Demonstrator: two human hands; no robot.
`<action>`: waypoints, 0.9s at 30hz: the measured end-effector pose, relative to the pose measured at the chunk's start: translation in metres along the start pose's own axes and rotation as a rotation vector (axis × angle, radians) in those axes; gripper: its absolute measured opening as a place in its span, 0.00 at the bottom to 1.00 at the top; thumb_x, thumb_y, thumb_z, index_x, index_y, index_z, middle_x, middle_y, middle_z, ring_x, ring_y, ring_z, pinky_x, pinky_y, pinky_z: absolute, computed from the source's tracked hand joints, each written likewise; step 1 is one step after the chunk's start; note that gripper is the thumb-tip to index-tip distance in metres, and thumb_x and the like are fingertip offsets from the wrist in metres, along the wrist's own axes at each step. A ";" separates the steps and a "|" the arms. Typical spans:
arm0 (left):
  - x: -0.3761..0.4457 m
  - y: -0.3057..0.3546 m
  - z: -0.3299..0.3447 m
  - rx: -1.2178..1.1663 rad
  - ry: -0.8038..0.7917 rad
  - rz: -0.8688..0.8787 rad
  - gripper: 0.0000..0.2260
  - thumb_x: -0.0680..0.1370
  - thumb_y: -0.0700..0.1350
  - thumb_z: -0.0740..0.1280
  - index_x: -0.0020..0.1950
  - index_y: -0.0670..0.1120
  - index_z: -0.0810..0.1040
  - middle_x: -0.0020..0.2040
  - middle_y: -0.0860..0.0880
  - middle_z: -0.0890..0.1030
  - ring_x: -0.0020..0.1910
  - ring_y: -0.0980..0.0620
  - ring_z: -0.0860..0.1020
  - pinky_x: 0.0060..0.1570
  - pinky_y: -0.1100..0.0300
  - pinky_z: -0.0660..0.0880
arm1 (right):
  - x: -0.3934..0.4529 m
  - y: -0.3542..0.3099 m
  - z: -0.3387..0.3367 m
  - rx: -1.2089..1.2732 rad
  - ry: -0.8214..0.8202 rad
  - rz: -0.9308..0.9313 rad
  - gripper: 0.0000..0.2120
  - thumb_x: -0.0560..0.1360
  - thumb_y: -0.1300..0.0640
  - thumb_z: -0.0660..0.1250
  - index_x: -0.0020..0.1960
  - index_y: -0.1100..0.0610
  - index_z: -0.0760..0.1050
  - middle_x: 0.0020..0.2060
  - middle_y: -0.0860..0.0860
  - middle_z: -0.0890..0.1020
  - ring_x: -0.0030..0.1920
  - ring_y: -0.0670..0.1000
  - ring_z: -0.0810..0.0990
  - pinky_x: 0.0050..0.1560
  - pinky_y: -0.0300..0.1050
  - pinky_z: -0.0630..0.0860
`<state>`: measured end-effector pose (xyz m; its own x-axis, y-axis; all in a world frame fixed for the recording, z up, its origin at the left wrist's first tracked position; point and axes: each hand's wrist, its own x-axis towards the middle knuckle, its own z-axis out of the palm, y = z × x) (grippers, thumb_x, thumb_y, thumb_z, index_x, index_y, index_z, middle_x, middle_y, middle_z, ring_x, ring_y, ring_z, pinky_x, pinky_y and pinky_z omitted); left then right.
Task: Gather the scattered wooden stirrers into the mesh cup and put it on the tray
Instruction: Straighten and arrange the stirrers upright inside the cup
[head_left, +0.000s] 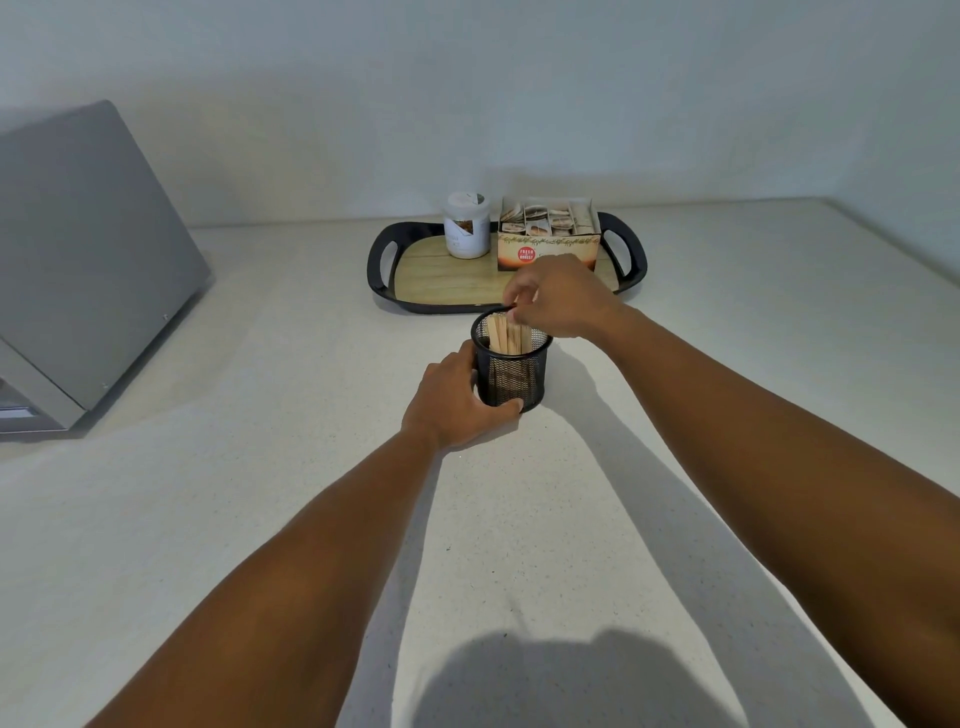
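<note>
A left hand (453, 399) wraps its grip around the side of a black mesh cup (511, 359) standing upright on the pale worktop (208, 519), while the right hand (558, 297), fingers curled, pinches the wooden stirrers (506, 332) at the cup's rim, just short of the tray (384, 280) behind.

Two hands show, a left hand (451, 400) and a right hand (558, 297). There is one black mesh cup (511, 376) with a bunch of wooden stirrers (506, 335) in it, too tightly packed to count. One tray (434, 275) carries one white jar (467, 224) and one box of sachets (548, 234); one grey appliance (88, 260) stands on the one counter (260, 467).
</note>
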<state>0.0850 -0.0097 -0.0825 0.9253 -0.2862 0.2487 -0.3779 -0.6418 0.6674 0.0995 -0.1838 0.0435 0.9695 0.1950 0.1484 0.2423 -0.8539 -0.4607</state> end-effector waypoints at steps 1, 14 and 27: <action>0.000 0.000 0.000 -0.007 0.003 0.004 0.39 0.64 0.68 0.72 0.70 0.54 0.69 0.62 0.54 0.81 0.59 0.52 0.79 0.56 0.52 0.81 | -0.002 -0.004 -0.002 0.040 -0.072 -0.027 0.11 0.73 0.58 0.73 0.55 0.53 0.82 0.50 0.49 0.83 0.52 0.48 0.79 0.40 0.37 0.72; -0.001 -0.001 0.000 0.000 0.009 -0.002 0.35 0.64 0.67 0.73 0.67 0.56 0.70 0.58 0.56 0.82 0.55 0.54 0.80 0.54 0.53 0.82 | -0.002 -0.019 0.003 -0.031 -0.340 -0.090 0.07 0.73 0.58 0.73 0.51 0.53 0.83 0.50 0.49 0.84 0.54 0.49 0.79 0.45 0.39 0.74; -0.003 0.004 -0.003 -0.004 0.025 0.017 0.36 0.64 0.66 0.73 0.67 0.53 0.71 0.58 0.55 0.82 0.56 0.54 0.80 0.55 0.53 0.81 | -0.002 -0.009 -0.001 0.368 0.002 0.101 0.11 0.68 0.60 0.77 0.49 0.55 0.81 0.44 0.53 0.85 0.47 0.51 0.85 0.51 0.48 0.81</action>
<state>0.0815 -0.0094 -0.0789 0.9191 -0.2793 0.2779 -0.3939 -0.6343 0.6652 0.0951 -0.1766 0.0479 0.9892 0.1173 0.0876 0.1427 -0.6381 -0.7566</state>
